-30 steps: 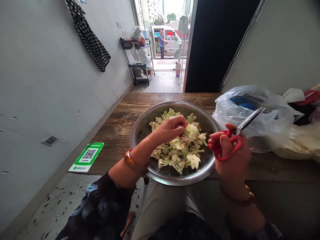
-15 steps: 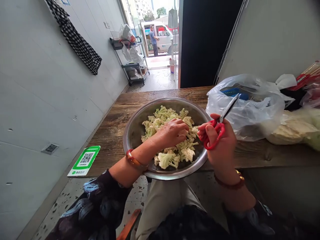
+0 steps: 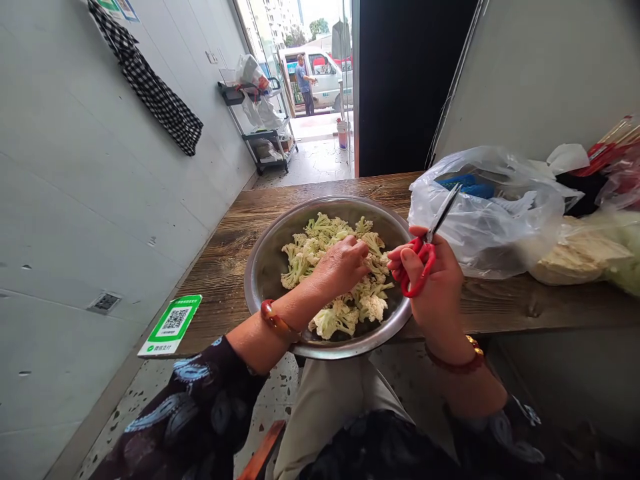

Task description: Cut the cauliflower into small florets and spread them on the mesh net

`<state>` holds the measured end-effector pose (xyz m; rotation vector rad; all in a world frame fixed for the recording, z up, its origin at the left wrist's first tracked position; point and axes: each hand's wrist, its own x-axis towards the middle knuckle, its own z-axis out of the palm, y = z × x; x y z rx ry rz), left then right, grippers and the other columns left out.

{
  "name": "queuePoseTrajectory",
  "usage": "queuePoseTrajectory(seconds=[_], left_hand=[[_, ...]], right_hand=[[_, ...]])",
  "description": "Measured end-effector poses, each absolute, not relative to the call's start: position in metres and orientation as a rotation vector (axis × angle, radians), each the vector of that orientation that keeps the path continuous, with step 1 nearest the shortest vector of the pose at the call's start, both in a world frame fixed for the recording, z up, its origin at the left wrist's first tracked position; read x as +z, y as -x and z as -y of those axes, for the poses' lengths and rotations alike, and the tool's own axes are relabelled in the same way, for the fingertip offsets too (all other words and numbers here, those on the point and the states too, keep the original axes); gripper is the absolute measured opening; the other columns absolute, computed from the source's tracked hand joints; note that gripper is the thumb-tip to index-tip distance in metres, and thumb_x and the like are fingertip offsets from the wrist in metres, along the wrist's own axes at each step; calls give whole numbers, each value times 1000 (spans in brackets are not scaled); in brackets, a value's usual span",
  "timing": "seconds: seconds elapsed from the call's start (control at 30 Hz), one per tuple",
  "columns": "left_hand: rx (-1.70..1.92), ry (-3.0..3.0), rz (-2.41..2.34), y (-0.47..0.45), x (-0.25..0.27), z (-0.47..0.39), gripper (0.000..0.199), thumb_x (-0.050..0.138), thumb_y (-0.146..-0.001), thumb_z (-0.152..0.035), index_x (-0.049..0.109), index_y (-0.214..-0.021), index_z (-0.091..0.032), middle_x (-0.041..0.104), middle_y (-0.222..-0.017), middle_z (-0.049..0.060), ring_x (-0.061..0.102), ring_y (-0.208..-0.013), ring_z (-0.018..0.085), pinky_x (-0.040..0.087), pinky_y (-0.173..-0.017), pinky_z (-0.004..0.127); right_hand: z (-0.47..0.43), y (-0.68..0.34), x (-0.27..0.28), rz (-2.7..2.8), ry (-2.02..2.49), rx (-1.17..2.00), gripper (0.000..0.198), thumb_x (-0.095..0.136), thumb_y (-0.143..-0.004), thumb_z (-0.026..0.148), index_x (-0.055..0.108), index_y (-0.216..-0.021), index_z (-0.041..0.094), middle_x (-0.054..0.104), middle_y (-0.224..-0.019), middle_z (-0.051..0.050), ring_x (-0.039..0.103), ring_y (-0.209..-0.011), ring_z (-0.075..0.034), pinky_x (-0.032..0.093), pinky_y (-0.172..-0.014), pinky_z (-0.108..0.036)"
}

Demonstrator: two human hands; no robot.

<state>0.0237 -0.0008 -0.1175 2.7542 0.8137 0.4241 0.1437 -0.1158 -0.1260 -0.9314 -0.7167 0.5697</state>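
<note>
left hand (image 3: 345, 265) now deeper among cauliflower florets (image 3: 334, 319)

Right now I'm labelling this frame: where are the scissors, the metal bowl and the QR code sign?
scissors (image 3: 419, 267): head view, on the red handle.
metal bowl (image 3: 265, 267): head view, on the bare inner wall.
QR code sign (image 3: 171, 325): head view, on its middle.
</note>
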Motion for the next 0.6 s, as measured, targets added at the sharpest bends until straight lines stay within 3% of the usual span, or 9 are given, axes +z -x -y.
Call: queuePoseTrajectory(seconds=[0.23, 0.4, 0.6], left_hand=[[536, -2518, -946, -18, -111, -9, 14, 53, -73, -6, 62, -76, -17, 55, -73, 1, 47, -67, 14, 40, -66, 29], [677, -1898, -818, -5, -95, -13, 15, 60, -69, -11, 65, -83, -15, 58, -70, -2, 51, -63, 9, 41, -61, 23], [627, -1460, -586, 0, -83, -5, 19, 70, -66, -18, 66, -83, -12, 61, -72, 0, 55, -63, 8, 48, -63, 22]], right_hand=[[117, -143, -126, 702, 948, 600, 32, 74, -84, 31, 61, -114, 26, 72, -80, 3, 65, -65, -9, 53, -61, -21], [117, -144, -127, 734, 1016, 627, 35, 73, -86, 35, 59, -117, 28, 71, -83, 3, 65, -68, -11, 53, -62, -23], [114, -145, -128, 968, 1247, 656, 47, 75, -82, 34, 58, -126, 28, 74, -99, -3, 70, -88, -18, 54, -80, -36]])
